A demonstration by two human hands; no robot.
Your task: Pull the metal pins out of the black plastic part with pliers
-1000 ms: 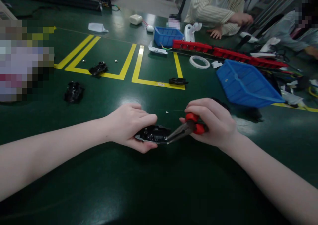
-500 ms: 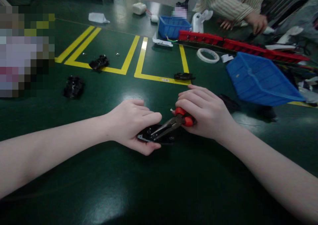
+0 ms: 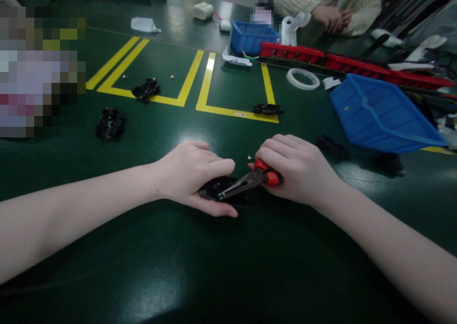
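Note:
My left hand (image 3: pixel 200 178) is closed around a black plastic part (image 3: pixel 210 190), with the thumb along its upper side and a finger below. Long-nose pliers (image 3: pixel 244 182) with red handles are gripped in my right hand (image 3: pixel 291 169). Their jaws point left and down, and the tips meet the black part near my left thumb. Whether the tips pinch anything is too small to tell. A tiny white scrap (image 3: pixel 249 157) lies just beyond the pliers.
More black parts (image 3: pixel 110 124) lie at left, on the yellow tape lines (image 3: pixel 237 114) and at right. A blue bin (image 3: pixel 385 114), tape roll (image 3: pixel 303 78), red rack (image 3: pixel 357 65) and smaller blue bin (image 3: pixel 253 37) stand farther back. Another person's hands (image 3: pixel 332 18) are across the table.
The fingers of my right hand have curled further around the plier handles. The pliers' tips stay at the black part. Across the table, the other person's hands have come together.

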